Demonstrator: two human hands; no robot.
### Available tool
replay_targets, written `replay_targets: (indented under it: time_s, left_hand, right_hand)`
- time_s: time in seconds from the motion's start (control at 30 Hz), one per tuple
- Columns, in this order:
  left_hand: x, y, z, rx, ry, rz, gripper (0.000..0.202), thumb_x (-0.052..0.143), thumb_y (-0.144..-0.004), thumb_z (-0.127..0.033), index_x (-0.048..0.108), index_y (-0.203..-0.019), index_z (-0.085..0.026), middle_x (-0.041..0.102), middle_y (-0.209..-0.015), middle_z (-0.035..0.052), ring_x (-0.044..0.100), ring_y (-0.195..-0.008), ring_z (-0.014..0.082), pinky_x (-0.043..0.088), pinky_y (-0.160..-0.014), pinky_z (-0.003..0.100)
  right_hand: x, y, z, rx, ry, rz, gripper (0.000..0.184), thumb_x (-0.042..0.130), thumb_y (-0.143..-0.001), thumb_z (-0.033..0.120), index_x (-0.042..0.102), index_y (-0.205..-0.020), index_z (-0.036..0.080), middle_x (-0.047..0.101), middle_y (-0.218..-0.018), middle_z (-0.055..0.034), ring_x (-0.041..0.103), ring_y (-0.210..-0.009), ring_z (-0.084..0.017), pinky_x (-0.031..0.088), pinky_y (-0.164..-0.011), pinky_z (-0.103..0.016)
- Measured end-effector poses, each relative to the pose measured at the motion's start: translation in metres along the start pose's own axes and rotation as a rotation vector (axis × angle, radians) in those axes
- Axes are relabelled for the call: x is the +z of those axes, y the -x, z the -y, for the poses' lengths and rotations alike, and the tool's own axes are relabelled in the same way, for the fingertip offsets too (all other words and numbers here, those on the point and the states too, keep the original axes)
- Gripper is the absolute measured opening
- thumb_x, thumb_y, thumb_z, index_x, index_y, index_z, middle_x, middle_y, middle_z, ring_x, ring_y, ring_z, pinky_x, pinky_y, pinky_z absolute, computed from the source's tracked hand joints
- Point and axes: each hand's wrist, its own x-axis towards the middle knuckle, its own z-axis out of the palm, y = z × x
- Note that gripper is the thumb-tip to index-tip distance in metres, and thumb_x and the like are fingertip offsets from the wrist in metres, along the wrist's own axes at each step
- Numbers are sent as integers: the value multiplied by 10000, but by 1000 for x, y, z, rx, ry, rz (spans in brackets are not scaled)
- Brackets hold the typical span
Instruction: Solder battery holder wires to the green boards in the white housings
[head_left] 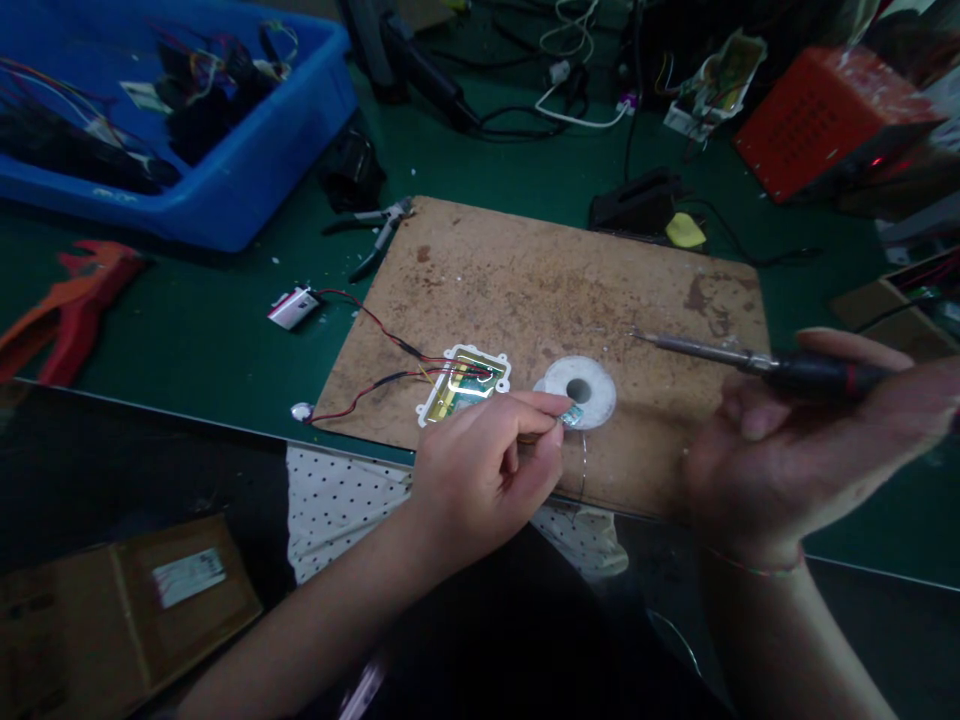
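Note:
My right hand (795,440) grips a soldering iron (750,362) by its black and red handle, the metal tip pointing left over the brown work board (555,290). My left hand (487,465) is closed in a pinch on a small green component (573,415) beside a white solder spool (581,390); a thin solder wire (583,470) hangs down from there. Just left of my fingers lies a white-framed circuit module (463,383) with red and black wires (375,360) running to a small white part (292,307).
A blue bin (247,170) of wired parts stands at the back left. Pliers (379,228) lie by the board's corner, an orange tool (75,305) at far left. An orange box (825,115), cables and a black stand (637,205) sit behind. A cardboard box (127,610) is below the table edge.

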Motion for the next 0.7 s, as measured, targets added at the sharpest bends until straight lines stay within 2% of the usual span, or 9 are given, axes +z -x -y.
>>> replay_targets:
  time_s: [0.17,0.33,0.4,0.53,0.7]
  left_hand:
    - [1,0,1,16,-1,-10,81,705,-904,-144,648,-861,-181,828,-1082,23,528,-477,31,469,-531,211]
    - [0,0,0,-1,7,-9,72,694,-908,-139,659,-859,-179,829,-1069,25,535,-476,28,460,-520,202]
    - [0,0,0,-9,5,-2,73,690,-912,-144,657,-856,-179,827,-1076,25,530,-475,26,459,-515,200]
    - [0,0,-1,-21,2,7,75,683,-916,-155,663,-850,-182,829,-1074,37,531,-473,35,459,-499,205]
    - [0,0,-1,-19,13,0,73,690,-911,-147,662,-852,-181,829,-1068,25,525,-471,29,460,-503,206]
  right_hand:
    - [-1,-5,2,-32,-7,-73,334,635,-916,622,644,-980,294,584,-798,-4,669,-688,-196,510,-517,-334]
    - [12,-4,4,-207,-113,-397,324,591,-943,445,500,-696,255,329,-630,48,348,-458,-103,283,-436,-285]
    - [16,-3,4,-201,-94,-408,313,591,-916,398,467,-667,254,300,-608,57,286,-437,-95,238,-435,-284]
    - [17,-3,4,-174,-90,-401,277,603,-873,391,457,-677,261,304,-595,60,315,-448,-108,228,-438,-286]
    - [16,-4,0,-163,-98,-387,265,599,-871,372,455,-675,265,301,-562,67,284,-424,-105,201,-437,-293]
